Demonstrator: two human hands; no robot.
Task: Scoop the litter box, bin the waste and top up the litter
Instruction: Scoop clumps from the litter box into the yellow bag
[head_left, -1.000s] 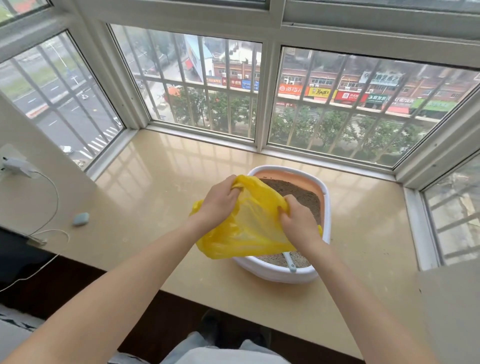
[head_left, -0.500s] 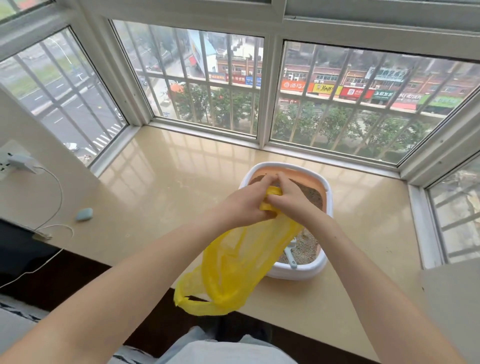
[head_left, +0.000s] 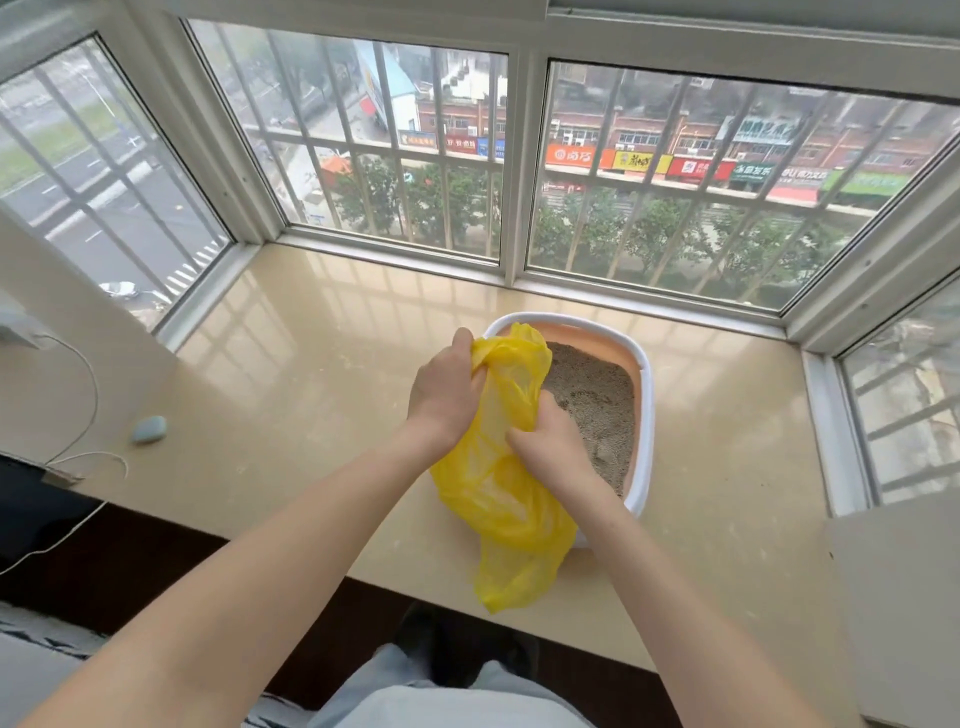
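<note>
Two hands work one yellow plastic bag (head_left: 506, 483) over the near left corner of one litter box (head_left: 645, 415). The left hand (head_left: 444, 395) grips the bag's bunched top edge, fingers curled round the plastic. The right hand (head_left: 553, 449) sits lower and nearer, fingers closed into a fold of the bag's middle. The hands are apart, one above the other, both clamped on the same bag. The bag hangs crumpled from them, its lower end drooping past the front edge of the surface (head_left: 322, 374).

The litter box is white-rimmed with a peach inner wall and stands on the beige stone surface of the bay window, near the right-hand pane. Grey litter (head_left: 597, 400) fills it; the bag and right hand cover its near left part, so any scoop there cannot be seen.

On the left of the surface, well apart from the box, lies one small pale blue oval object (head_left: 149, 429). One white cable (head_left: 88, 384) loops beside it. Three barred window panes (head_left: 400, 156) wrap the bay, with a sliver of a fourth at far right
</note>
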